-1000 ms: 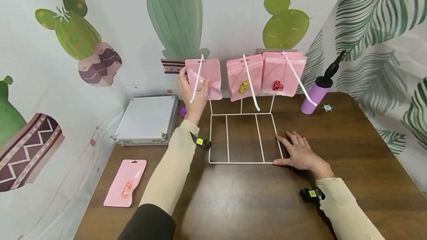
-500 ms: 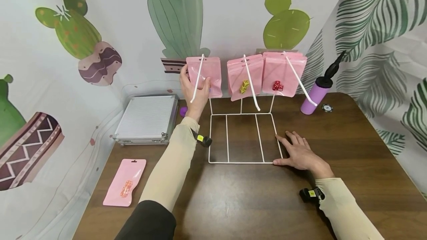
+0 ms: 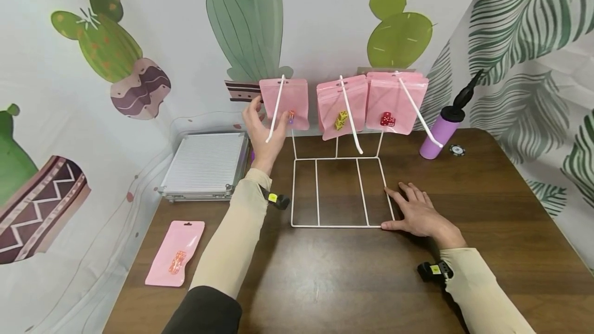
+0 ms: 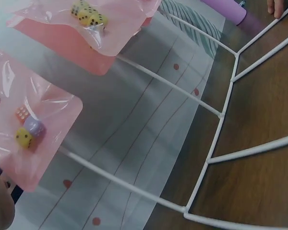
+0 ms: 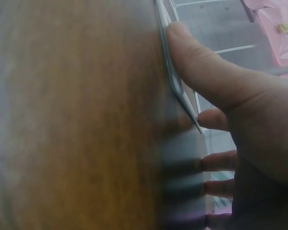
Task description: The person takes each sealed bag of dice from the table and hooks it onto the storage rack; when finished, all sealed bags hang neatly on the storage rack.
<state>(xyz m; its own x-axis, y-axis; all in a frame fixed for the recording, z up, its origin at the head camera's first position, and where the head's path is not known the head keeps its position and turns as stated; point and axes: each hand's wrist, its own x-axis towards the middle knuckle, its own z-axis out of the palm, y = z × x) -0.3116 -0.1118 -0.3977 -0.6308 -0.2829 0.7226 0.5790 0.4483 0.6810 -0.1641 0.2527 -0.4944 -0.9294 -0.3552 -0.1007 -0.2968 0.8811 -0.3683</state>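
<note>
Pouch (image 3: 289, 98) hanging upright, long axis vertical

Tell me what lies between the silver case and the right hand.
In the head view, the white wire rack's base and the left forearm lie between the silver case and right hand.

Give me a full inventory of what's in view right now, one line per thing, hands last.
white wire display rack: 1, white, centre of table.
pink plastic zip pouches on the rack: 3 groups, pink, hanging on its hooks; left holds mixed dice, middle yellow dice, right red dice.
loose pink pouch: 1, pink, flat at table's near left.
silver ribbed metal case: 1, silver, left of rack.
purple hand pump with black nozzle: 1, right of rack.
small black-and-white chip: 1, beside pump.
brown wooden table: 1.
left hand: 1, open, at the left pouch.
right hand: 1, flat at rack's base, right corner.
</note>
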